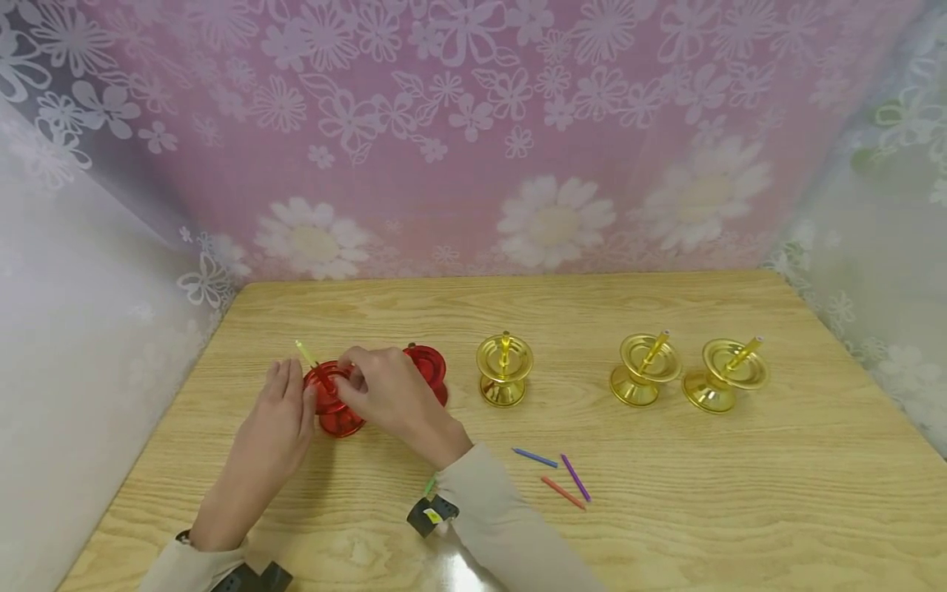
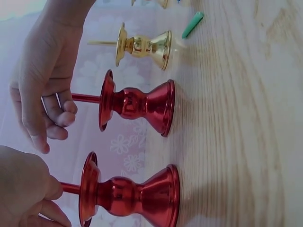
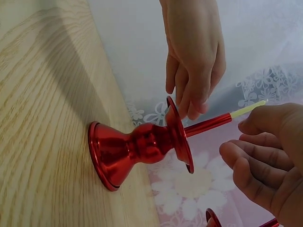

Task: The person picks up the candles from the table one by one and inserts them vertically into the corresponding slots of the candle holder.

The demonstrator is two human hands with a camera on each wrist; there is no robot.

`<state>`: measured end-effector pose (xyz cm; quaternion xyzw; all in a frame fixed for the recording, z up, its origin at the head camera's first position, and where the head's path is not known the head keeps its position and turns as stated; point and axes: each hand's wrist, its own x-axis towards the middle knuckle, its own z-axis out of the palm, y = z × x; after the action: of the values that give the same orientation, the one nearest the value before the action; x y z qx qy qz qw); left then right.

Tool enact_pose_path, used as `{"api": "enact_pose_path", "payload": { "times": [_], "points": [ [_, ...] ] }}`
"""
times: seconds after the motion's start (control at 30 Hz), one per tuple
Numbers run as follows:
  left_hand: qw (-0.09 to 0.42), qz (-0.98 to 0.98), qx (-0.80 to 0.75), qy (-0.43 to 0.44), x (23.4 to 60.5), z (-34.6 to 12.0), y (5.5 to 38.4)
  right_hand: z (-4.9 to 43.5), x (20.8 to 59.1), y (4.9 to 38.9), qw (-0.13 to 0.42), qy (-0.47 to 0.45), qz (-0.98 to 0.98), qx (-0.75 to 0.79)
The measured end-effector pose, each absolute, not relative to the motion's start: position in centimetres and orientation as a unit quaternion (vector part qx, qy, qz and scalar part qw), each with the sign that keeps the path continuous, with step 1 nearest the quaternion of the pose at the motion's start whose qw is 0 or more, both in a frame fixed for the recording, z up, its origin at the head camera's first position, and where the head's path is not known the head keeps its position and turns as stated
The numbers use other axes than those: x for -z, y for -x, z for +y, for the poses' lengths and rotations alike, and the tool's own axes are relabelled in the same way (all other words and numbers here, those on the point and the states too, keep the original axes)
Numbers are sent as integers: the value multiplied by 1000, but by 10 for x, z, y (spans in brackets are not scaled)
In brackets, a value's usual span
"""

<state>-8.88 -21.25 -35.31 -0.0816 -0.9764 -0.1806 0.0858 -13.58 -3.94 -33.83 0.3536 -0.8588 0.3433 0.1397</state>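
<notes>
At the left of the table stands a red metal candle holder [image 1: 342,423] with a dish and a central tube. A thin yellow candle [image 3: 247,109] sticks up from that tube. My left hand [image 1: 274,423] is at the left side of the dish, its fingers extended; whether they touch the rim I cannot tell. On the other side, my right hand [image 1: 395,399] hovers with loosely bent fingers, and in the right wrist view the thumb is close to the candle with nothing gripped. A second red candle holder [image 2: 130,105] stands beside it, partly behind my right hand in the head view.
Three gold candle holders [image 1: 503,390] stand farther right, two of them close together. Blue [image 1: 535,457], purple [image 1: 575,478] and orange [image 1: 564,492] candles lie near the middle front. A green candle [image 2: 192,24] lies by my right wrist. Flowered curtains [image 1: 444,164] surround the table.
</notes>
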Motion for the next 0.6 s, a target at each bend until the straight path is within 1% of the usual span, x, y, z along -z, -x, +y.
{"api": "enact_pose_path", "payload": {
  "times": [0.17,0.37,0.47,0.6],
  "points": [
    [97,-976,180,82,351,-208,85,-37,340,135,136,-355,-863,-333],
    [110,-976,170,76,350,-203,80,-32,341,130,89,-363,-856,-356],
    [114,-977,163,76,349,-200,76,-28,340,126,71,-371,-860,-341],
    [143,-974,150,89,346,-195,71,-21,337,120,60,-380,-873,-302]
  ]
}}
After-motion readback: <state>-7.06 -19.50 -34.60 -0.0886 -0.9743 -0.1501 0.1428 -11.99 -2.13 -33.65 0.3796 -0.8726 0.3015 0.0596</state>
